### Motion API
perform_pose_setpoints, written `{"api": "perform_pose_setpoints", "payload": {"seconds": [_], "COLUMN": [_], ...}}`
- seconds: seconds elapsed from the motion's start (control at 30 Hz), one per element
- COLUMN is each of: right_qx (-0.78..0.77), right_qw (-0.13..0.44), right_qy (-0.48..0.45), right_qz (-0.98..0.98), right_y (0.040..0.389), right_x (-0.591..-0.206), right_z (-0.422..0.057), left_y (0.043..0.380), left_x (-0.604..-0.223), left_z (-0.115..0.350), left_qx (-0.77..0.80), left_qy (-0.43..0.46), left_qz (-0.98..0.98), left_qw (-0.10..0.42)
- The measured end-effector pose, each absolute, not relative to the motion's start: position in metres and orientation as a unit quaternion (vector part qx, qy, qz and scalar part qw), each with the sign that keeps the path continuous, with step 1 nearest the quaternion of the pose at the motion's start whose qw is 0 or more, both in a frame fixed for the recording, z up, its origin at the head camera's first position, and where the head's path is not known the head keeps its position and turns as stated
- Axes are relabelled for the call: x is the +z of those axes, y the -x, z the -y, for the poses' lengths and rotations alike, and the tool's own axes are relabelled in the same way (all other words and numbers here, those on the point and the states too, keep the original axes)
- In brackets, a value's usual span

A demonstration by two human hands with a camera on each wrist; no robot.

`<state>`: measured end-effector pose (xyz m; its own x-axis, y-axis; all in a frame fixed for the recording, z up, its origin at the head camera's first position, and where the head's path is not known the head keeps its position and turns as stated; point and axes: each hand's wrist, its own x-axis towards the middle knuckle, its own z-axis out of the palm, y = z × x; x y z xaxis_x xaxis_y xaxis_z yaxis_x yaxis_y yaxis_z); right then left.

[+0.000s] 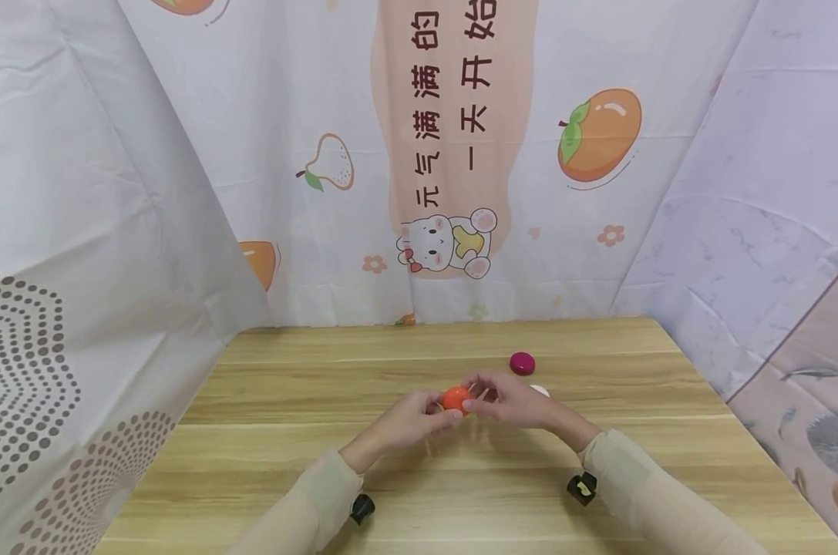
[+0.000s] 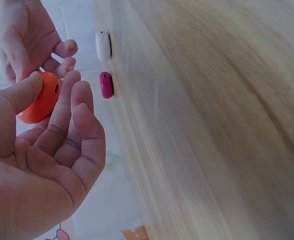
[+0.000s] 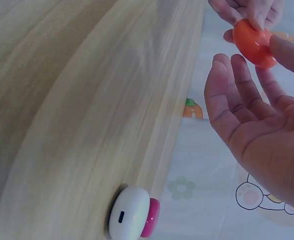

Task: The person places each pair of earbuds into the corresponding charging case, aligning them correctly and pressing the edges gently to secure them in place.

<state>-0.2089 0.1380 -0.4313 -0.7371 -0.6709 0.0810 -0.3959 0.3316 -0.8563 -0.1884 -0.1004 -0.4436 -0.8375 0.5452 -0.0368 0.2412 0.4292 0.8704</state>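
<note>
Over the middle of the table, a glossy orange pebble-shaped case (image 1: 455, 398) is held up between both hands. A small dark slot shows on the side of the orange case (image 2: 41, 102) in the left wrist view. My left hand (image 1: 413, 420) pinches it between thumb and fingers from the left. From the right, my right hand (image 1: 512, 399) grips it too, its thumb on the near face of the case (image 3: 251, 44) and its other fingers spread loosely. Behind the right hand lies a white rounded case (image 3: 129, 214), partly covered in the head view. Farther back is a magenta case (image 1: 523, 363).
All this is over a wood-grain table (image 1: 294, 439). Printed curtains (image 1: 321, 92) hang close behind its far edge and along both sides. Each wrist carries a small black camera, such as the right one (image 1: 582, 488).
</note>
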Motion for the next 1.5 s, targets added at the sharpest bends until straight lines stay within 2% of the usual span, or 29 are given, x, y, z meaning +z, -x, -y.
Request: {"api": "perform_pose_setpoints", "payload": {"seconds": [0.4,0.63,0.83,1.3,1.5], "right_qx": [-0.485,-0.519,-0.578,-0.562,-0.457], "right_qw": [0.138,0.132,0.147,0.095,0.064], "right_qy": [0.253,0.154,0.081,0.024,0.068], "right_qz": [-0.825,-0.83,-0.799,-0.821,-0.885], "right_y": [0.224,0.238,0.246,0.266,0.269], "right_x": [-0.442,-0.447,-0.457,-0.472,-0.474], "right_z": [-0.151,-0.15,-0.148,-0.143,-0.142], "left_y": [0.21,0.23,0.243,0.267,0.269], "left_x": [-0.449,-0.455,-0.464,-0.469,-0.479], "left_z": [0.072,0.053,0.042,0.019,0.016], "left_qx": [0.523,0.522,0.527,0.541,0.463], "left_qy": [-0.177,-0.144,-0.105,-0.039,-0.064], "left_qz": [-0.819,-0.832,-0.834,-0.828,-0.881], "left_qw": [0.154,0.12,0.126,0.14,0.074]}}
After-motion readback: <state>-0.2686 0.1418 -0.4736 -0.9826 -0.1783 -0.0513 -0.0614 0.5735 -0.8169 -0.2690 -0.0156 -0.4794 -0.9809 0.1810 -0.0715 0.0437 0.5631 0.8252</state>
